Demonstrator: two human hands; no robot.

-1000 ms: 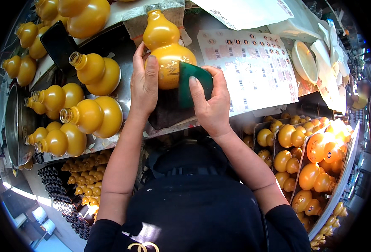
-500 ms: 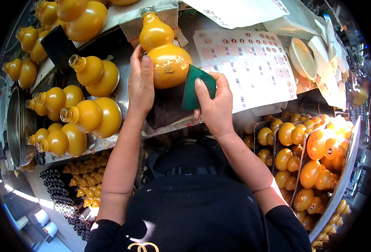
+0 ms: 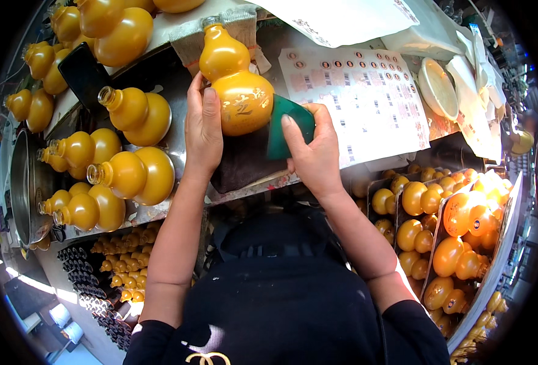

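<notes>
My left hand [image 3: 204, 131] is wrapped along the left side of a yellow gourd-shaped glass bottle [image 3: 225, 58], its thumb uppermost. The bottle lies tilted on the bench, its open neck pointing away from me and resting by a folded pale cloth [image 3: 187, 47]. Gold and dark written marks show on its larger bulb. My right hand [image 3: 315, 146] pinches a flat green scraper [image 3: 278, 134] between thumb and fingers, the scraper's edge at the right side of that bulb. Beneath the bulb lies a dark cloth pad [image 3: 235, 175].
Several similar bottles [image 3: 150, 173] lie on the left, near a dark phone [image 3: 83, 74] and a metal basin [image 3: 20, 188]. Right of the bottle is a printed transfer sheet [image 3: 366, 125], with a pale bowl [image 3: 437, 88] beyond. Divided crates of bottles [image 3: 448, 254] stand at lower right.
The bottle has turned slightly in my left hand, so its written marks face me more. My right hand keeps the green scraper beside the bulb.
</notes>
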